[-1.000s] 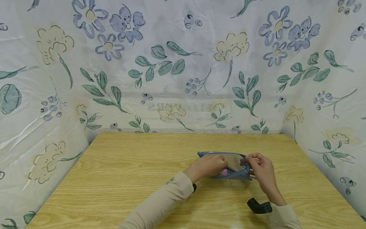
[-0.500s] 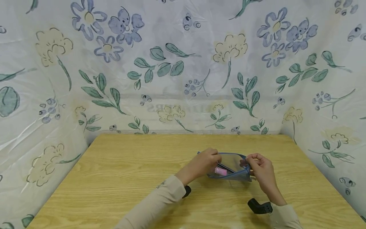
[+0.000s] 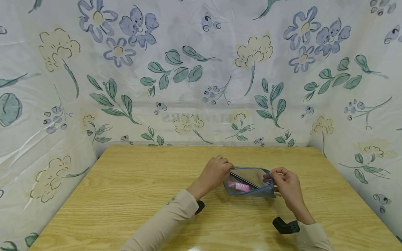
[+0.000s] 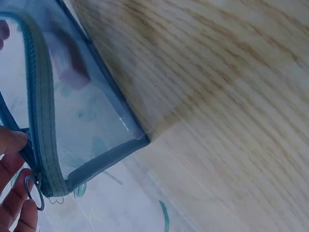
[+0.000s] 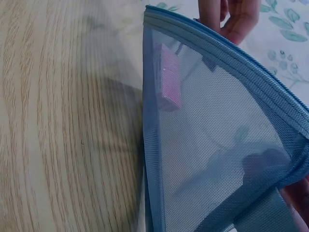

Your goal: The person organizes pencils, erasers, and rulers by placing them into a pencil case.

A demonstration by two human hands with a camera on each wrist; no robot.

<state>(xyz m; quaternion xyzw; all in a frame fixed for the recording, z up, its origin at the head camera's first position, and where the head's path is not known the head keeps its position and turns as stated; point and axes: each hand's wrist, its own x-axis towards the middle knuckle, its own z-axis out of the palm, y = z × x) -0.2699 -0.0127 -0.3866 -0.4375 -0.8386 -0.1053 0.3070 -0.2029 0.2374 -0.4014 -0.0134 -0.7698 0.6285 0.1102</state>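
Observation:
A see-through zipper pouch [image 3: 266, 192] with blue edging lies on the table, its mouth spread wide. Inside it show a small pink block [image 3: 241, 187] with pale lettering and dark slim sticks [image 3: 246, 180] like pens or pencils. At the pouch's left end my left hand [image 3: 216, 171] pinches the blue edge. In the left wrist view, its fingers [image 4: 12, 141] are close to a zipper pull with a ring [image 4: 35, 192]. My right hand [image 3: 287, 183] pinches the opposite end between thumb and fingers. The right wrist view shows the pink block [image 5: 169, 79] through the mesh wall [image 5: 207, 130].
The pouch lies right of centre on a wood-grain table [image 3: 150, 174]. A floral curtain [image 3: 201, 87] encloses the table at the back and sides. Black wrist mounts [image 3: 285, 226] sit by both beige sleeves [image 3: 166, 221].
My left hand has come out of the pouch and moved left and back to its left end, uncovering the pink block and dark sticks. The right hand stays at the right end.

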